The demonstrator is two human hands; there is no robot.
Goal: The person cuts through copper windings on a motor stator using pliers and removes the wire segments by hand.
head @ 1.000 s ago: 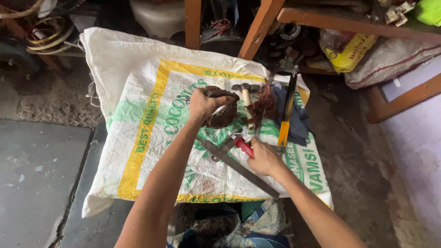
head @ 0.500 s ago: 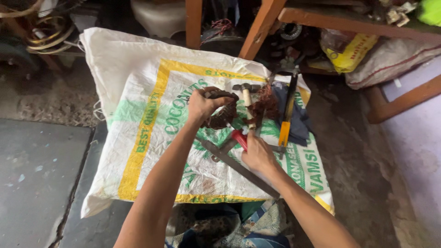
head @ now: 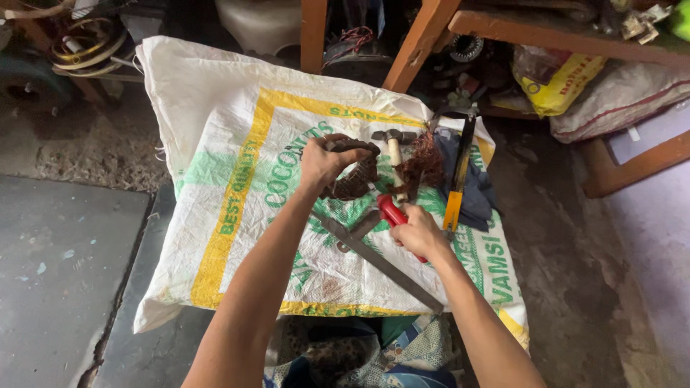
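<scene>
Spread over a cluttered workshop floor, a white woven sack (head: 215, 129) carries the work. Left hand (head: 323, 162) clamps a dark, rusty wound part (head: 353, 179); right hand (head: 417, 231) grips red-handled pliers (head: 392, 212) just beside it. Stripping seems underway; next needs a firm bite. Hammer (head: 394, 147) and copper wire tangle (head: 420, 167) lie beyond

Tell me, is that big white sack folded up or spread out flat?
Spread out flat. The white sack lies opened under the tools, its printed face showing, with the hammer and both hands working on top.
</scene>
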